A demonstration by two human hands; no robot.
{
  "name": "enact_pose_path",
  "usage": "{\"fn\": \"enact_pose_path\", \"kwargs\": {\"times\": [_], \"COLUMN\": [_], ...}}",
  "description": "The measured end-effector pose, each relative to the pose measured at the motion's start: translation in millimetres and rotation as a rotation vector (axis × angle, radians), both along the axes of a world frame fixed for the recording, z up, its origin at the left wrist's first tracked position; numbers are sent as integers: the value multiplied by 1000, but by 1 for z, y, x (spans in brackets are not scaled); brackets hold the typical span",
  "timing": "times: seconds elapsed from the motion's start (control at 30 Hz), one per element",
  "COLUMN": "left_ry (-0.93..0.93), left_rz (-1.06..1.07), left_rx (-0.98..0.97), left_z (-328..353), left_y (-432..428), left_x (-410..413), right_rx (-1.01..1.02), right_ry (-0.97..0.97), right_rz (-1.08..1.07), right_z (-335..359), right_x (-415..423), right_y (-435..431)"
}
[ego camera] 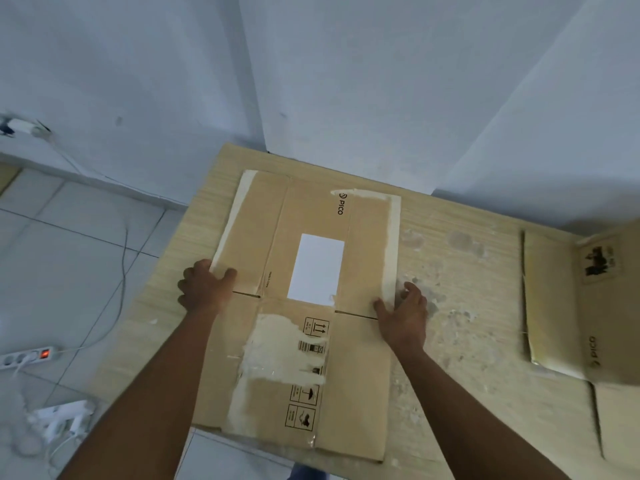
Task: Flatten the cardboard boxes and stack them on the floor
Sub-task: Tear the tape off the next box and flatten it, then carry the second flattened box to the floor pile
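A flattened brown cardboard box [304, 313] with a white label and torn tape strips lies flat on the pale wooden table [467, 306]. My left hand [206, 287] grips the box's left edge, thumb on top and fingers curled around the side. At the right edge my right hand [403, 315] holds the box the same way, thumb on the cardboard and fingers off the side. A second brown box [588, 306], still partly standing with a flap open, sits at the table's far right.
White walls meet in a corner behind the table. On the tiled floor [86, 237] to the left lie a power strip [27, 356] with a lit red switch, trailing cables, and white chargers near the lower left.
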State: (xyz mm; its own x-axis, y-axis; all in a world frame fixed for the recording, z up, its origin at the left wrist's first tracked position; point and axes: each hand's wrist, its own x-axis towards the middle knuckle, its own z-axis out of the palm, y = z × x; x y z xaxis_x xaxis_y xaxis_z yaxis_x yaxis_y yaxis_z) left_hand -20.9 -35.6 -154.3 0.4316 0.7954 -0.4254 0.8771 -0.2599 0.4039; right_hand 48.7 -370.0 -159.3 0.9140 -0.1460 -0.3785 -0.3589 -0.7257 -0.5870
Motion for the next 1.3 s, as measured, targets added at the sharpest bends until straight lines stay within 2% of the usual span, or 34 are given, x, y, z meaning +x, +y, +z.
{"fn": "enact_pose_path", "kwargs": {"times": [0.13, 0.27, 0.47, 0.63, 0.83, 0.97, 1.03, 1.3], "left_ry": [-34, -134, -141, -126, -173, -183, -179, -262], "left_rz": [-15, -135, -284, -379, -529, -600, -636, -659], "left_rx": [-156, -229, -144, 6, 160, 177, 187, 156], "left_z": [-4, 5, 2, 7, 10, 17, 19, 50], "left_y": [27, 27, 17, 4, -10, -32, -44, -96], "left_x": [-3, -16, -36, -44, -45, -36, -32, -34], "right_rx": [125, 358, 517, 523, 553, 610, 592, 433], "right_ry": [105, 195, 108, 92, 190, 246, 194, -31], "right_rz": [-65, -130, -143, -190, -292, -178, -110, -62], "right_z": [-7, 4, 16, 19, 18, 20, 21, 61], "right_x": [19, 29, 13, 7, 8, 2, -5, -27], "right_y": [1, -11, -13, -24, -41, -49, -52, -111]}}
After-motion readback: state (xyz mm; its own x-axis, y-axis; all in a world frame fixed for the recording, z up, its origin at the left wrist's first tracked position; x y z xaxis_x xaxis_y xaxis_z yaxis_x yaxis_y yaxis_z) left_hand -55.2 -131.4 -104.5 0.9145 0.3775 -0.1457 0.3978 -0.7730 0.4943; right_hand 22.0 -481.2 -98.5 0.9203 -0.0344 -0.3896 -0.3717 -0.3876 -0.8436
